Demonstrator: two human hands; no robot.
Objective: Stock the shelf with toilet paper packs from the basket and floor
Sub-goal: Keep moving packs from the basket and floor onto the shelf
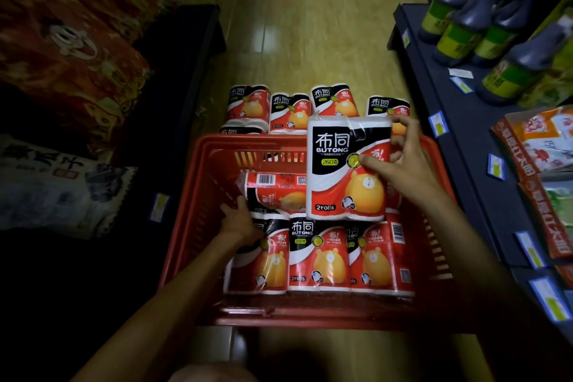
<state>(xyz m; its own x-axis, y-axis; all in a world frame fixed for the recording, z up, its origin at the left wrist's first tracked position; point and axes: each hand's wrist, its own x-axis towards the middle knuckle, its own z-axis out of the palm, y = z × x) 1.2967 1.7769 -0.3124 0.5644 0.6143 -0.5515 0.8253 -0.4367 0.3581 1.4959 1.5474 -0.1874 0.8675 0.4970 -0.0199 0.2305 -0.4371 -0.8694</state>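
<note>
- Left of the red basket [198,195], a dark low shelf [173,102] carried red printed packs [71,40] and a pale bag [55,186].
- Inside the basket, against its left wall, the left hand [240,220] reached down with fingers curled at the end of a sideways pack [276,192]; whether it had closed on that pack could not be told.
- That pack's long axis ran left to right across the basket, so it lay just to the right of the left hand, the nearer hand to it.
- Along the basket's near wall stood three upright packs [319,257], side by side.
- Above the basket's middle, the right hand [403,161] pinched a raised pack [347,170] by its right edge, thumb on the front, fingers behind; the pack stood upright.
- Beyond the basket's far rim, floor packs [291,112] stood in a row.
- Right of the basket, a dark shelf [465,121] held bottles [483,25]; the raised pack probably needed carrying out over a rim.
</note>
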